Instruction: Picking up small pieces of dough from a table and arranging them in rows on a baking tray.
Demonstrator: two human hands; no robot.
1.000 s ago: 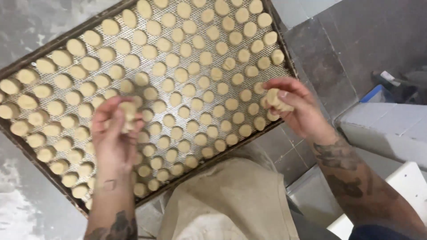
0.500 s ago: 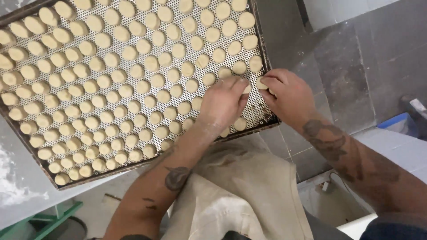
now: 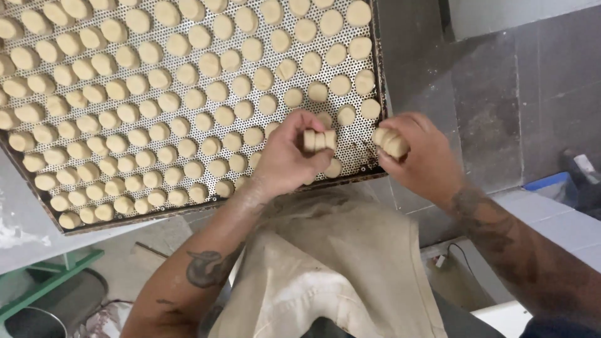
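Nearest the camera, an apron (image 3: 338, 275) hangs below the tray's edge. The left hand (image 3: 285, 159) pinches a short row of dough discs (image 3: 319, 139) between its fingers, and the right hand (image 3: 419, 153) clasps a small stack (image 3: 391, 143) beside the tray's near corner. The pieces look soft, light and easily dented, best held by their rims. Beyond, the perforated tray (image 3: 369, 164) is crowded with discs, leaving little room.

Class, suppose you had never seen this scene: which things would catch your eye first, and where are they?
A big perforated tray fills the upper left, packed with rows of pale dough rounds. At its near right corner, the left hand and right hand each hold a short stack of rounds.
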